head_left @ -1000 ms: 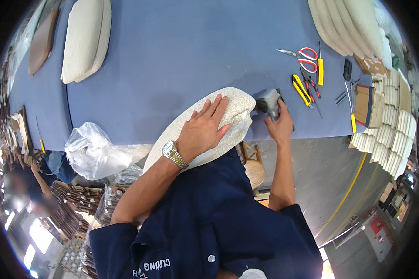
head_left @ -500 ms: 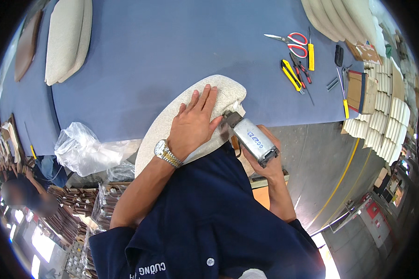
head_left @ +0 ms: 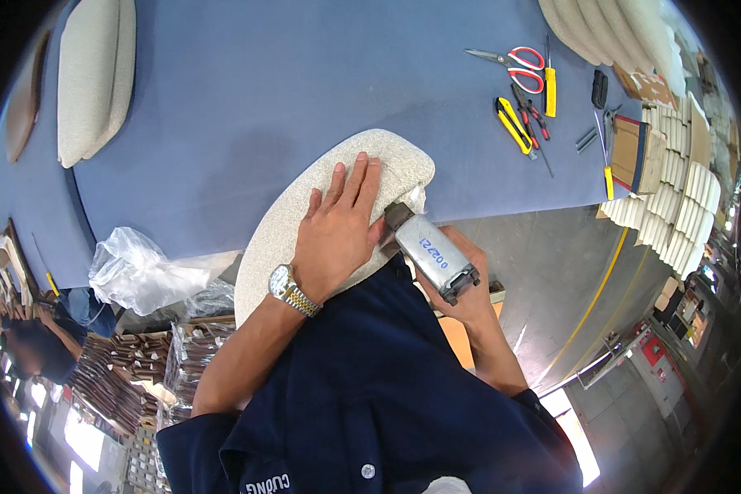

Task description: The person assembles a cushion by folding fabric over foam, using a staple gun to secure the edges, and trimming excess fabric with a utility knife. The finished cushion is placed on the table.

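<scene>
A beige fabric-covered cushion panel (head_left: pixel 281 216) with a rounded outline lies at the table's near edge, partly against my body. My left hand (head_left: pixel 335 239) rests flat on its top, fingers stretched forward and a little apart, a metal watch on the wrist. In my right hand (head_left: pixel 469 284) is a grey metal staple gun (head_left: pixel 433 256), its handle mostly hidden. The gun's dark nose meets the panel's right edge close to my left thumb. Loose whitish material (head_left: pixel 417 198) shows at that edge, just beyond the nose.
On the blue table (head_left: pixel 305 74) at the right lie red-handled scissors (head_left: pixel 525 69), a yellow cutter (head_left: pixel 514 126), pliers (head_left: pixel 532 114) and screwdrivers (head_left: pixel 550 92). Beige panels (head_left: pixel 97 78) stand far left, more (head_left: pixel 605 33) far right. Clear plastic (head_left: pixel 144 272) hangs at the near left. Another person (head_left: pixel 41 346) is at left.
The staple gun has shifted slightly left and nearer along the panel's edge. My left hand stays flat on the panel. The far-left panels sit further left in the view.
</scene>
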`<action>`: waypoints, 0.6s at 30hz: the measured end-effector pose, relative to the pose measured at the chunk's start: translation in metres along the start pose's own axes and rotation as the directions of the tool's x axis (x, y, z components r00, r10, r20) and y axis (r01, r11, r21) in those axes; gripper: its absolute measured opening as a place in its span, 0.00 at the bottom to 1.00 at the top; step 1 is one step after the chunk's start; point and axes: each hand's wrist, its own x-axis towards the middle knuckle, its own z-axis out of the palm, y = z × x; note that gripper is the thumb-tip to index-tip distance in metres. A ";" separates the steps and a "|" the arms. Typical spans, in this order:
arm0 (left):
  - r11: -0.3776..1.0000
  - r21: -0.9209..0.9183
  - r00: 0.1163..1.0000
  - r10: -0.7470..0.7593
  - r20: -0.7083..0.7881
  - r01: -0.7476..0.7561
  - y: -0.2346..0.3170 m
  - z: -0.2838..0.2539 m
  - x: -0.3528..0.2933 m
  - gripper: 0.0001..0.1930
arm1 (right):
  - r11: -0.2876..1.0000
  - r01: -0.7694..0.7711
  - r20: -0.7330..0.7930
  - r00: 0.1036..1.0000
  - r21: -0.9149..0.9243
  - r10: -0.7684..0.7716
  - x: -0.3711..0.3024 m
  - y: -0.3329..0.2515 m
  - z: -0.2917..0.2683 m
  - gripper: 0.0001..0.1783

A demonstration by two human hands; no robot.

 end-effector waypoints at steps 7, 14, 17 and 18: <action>0.998 0.012 0.997 -0.060 0.048 0.059 0.006 -0.004 0.006 0.46 | 0.996 -0.082 -0.056 0.995 0.039 0.084 -0.002 0.006 0.013 0.21; 0.999 0.038 0.999 -0.038 0.027 0.037 0.005 -0.002 0.002 0.47 | 0.999 0.045 -0.068 0.997 -0.021 -0.046 -0.014 0.014 0.011 0.17; 0.999 0.034 0.999 -0.041 0.031 0.040 0.006 -0.001 0.001 0.47 | 0.999 0.037 -0.045 0.998 0.000 -0.036 -0.014 0.014 0.011 0.18; 0.999 0.033 0.998 -0.044 0.037 0.043 0.006 0.000 0.001 0.48 | 1.000 0.012 -0.029 0.999 0.018 -0.012 -0.013 0.012 0.010 0.18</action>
